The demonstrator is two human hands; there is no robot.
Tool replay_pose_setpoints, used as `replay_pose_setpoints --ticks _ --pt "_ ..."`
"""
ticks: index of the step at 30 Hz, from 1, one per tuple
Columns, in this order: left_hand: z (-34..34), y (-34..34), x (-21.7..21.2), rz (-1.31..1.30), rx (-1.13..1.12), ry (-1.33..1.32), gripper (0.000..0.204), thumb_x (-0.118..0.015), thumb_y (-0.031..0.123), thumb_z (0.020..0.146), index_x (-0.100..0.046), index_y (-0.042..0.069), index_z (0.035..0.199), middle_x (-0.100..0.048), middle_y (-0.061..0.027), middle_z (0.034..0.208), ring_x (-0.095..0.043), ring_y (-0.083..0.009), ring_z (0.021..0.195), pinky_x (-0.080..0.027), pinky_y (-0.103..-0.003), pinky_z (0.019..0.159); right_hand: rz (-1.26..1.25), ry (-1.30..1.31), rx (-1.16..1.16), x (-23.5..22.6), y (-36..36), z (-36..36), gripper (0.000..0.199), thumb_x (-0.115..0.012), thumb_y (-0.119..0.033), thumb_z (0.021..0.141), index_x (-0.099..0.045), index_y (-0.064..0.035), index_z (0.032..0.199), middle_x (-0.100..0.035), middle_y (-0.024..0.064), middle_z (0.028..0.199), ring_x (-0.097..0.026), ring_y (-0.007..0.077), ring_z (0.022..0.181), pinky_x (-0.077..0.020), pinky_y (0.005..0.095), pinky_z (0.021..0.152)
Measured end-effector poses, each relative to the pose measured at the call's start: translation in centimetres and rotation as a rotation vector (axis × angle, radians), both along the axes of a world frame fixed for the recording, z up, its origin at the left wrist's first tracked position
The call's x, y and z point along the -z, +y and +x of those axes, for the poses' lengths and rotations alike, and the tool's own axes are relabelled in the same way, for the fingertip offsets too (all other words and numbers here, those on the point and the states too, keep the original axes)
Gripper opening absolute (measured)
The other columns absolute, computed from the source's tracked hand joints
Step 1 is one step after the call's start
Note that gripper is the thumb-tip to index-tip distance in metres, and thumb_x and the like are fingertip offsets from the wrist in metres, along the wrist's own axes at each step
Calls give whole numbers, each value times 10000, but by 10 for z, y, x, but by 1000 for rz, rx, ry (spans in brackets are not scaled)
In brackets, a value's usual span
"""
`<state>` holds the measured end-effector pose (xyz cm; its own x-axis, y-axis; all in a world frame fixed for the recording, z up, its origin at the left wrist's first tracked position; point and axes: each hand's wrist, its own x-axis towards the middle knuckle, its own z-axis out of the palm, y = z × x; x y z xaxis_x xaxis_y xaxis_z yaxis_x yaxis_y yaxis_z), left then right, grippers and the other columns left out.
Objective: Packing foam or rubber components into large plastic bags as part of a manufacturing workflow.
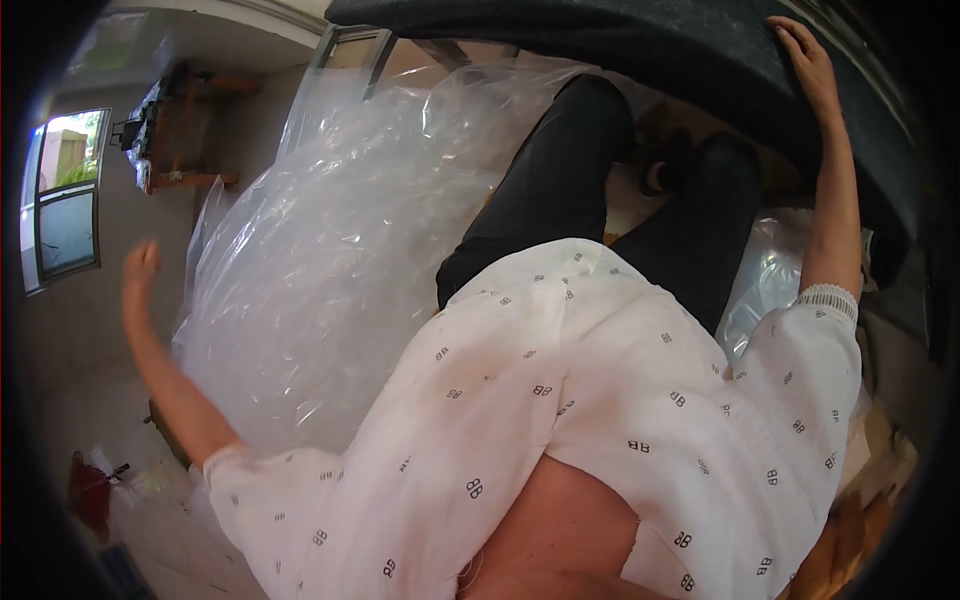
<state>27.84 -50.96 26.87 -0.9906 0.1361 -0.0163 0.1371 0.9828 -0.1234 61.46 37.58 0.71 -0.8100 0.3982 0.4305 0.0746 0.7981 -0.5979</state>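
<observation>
My left hand [143,264] is raised at the far left, beside a big pile of clear plastic film [330,270]. Its fingers look curled in, but it is slightly blurred, and whatever it may hold cannot be made out. At the upper right, my right hand [808,66] lies with fingers stretched out on a dark padded-looking surface [690,45], gripping nothing. The film spreads in glossy folds from that surface's near edge down along my left side and against my leg.
More clear plastic [770,265] lies to the right of my legs. A wooden shelf or table [190,130] stands near a window [68,200] at the left. A red object [92,490] is on the floor at lower left. Brown material [860,520] lies at lower right.
</observation>
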Motion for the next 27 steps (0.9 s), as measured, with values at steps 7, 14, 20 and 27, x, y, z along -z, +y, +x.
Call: replay_pose_setpoints --ticks 7,14,20,27 --pt "-27 404 303 345 742 -252 516 -538 384 825 -507 21 1190 -536 -189 1173 -513 -298 1096 -404 -360 904 -202 136 57 -14 -26 4 195 -520 -150 853 -649 -27 933 -631 128 957 -582 256 846 -450 364 778" --pt "-13 311 497 36 452 -317 486 -460 399 854 -476 88 1227 -526 -186 1185 -529 -310 1070 -411 -492 868 -240 134 91 -23 -30 -2 174 -521 -123 852 -635 -12 920 -629 109 926 -563 207 819 -444 336 751" --pt "23 187 481 82 159 -398 463 -462 387 856 -487 90 1211 -541 -178 1150 -543 -299 1037 -425 -478 837 -209 -55 165 -5 -6 20 301 -483 -268 905 -586 -115 1142 -569 26 1167 -479 143 1148 -347 276 994" --pt "147 37 486 250 -140 -487 437 -465 372 859 -499 92 1192 -558 -168 1110 -560 -285 998 -441 -462 800 -175 -104 129 1 7 13 290 -494 -292 894 -596 -168 1136 -573 9 1162 -475 152 1152 -329 282 999"
